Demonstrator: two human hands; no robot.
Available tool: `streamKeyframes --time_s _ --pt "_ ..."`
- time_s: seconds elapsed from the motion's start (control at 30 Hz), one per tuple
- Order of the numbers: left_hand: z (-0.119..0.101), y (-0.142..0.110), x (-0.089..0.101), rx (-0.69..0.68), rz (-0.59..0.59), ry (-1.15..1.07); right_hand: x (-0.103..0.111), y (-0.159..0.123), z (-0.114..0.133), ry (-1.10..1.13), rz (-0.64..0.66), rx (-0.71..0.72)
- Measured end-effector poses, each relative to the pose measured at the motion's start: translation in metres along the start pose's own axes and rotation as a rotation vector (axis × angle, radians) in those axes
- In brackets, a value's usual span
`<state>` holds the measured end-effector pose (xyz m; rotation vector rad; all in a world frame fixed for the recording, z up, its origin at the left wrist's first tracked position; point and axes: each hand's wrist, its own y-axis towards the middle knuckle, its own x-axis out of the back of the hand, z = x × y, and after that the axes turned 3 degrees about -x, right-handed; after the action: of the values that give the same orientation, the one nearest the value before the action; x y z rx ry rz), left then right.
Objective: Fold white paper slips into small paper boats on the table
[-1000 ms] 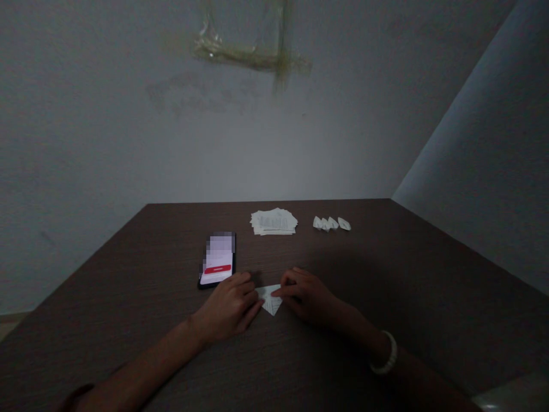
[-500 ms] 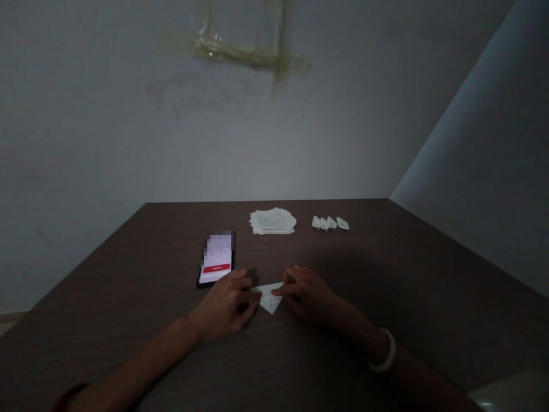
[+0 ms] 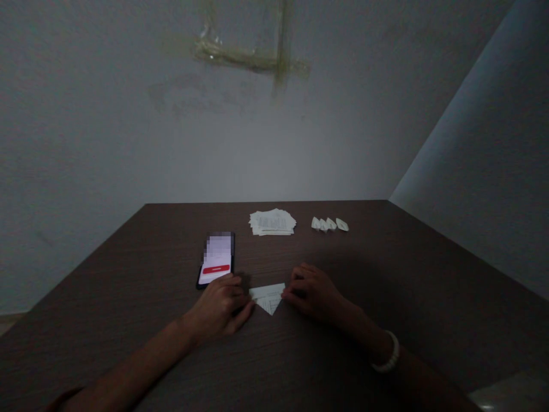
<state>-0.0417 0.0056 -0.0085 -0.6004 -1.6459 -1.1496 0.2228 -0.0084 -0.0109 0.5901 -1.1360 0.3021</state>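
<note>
Paper triangle (image 3: 268, 298), dark wood table (image 3: 386, 257), gray wall (image 3: 107, 143)

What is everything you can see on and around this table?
table: one, dark brown wood, filling the lower view
folded paper triangle: one, white, on the table between the hands
phone: one, black with a lit screen and red bar, left of the triangle
paper stack: one, white printed sheets, near the table's far edge
paper boats: about four, white, right of the stack
wall: one, grey, behind the table
tape: a few strips, yellowish, on the wall
bracelet: one, white, on the right wrist
left hand: one, beside the triangle's left end
right hand: one, beside the triangle's right corner
</note>
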Motion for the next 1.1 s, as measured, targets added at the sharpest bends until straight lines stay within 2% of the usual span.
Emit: streamKeyframes --time_s 0.3,0.53,0.77,1.1 --pt "-0.002 0.007 -0.001 0.036 -0.047 -0.018 -0.002 0.010 0.008 0.064 -0.013 -0.061" --pt "0.000 0.010 -0.005 0.091 0.009 -0.043 -0.001 0.011 0.009 0.074 -0.013 -0.035" --pt "-0.009 0.016 0.002 0.170 0.069 -0.103 0.000 0.012 0.014 0.087 0.010 -0.013" --pt "-0.017 0.019 -0.001 0.248 0.022 -0.211 0.000 0.011 0.019 0.118 0.018 -0.030"
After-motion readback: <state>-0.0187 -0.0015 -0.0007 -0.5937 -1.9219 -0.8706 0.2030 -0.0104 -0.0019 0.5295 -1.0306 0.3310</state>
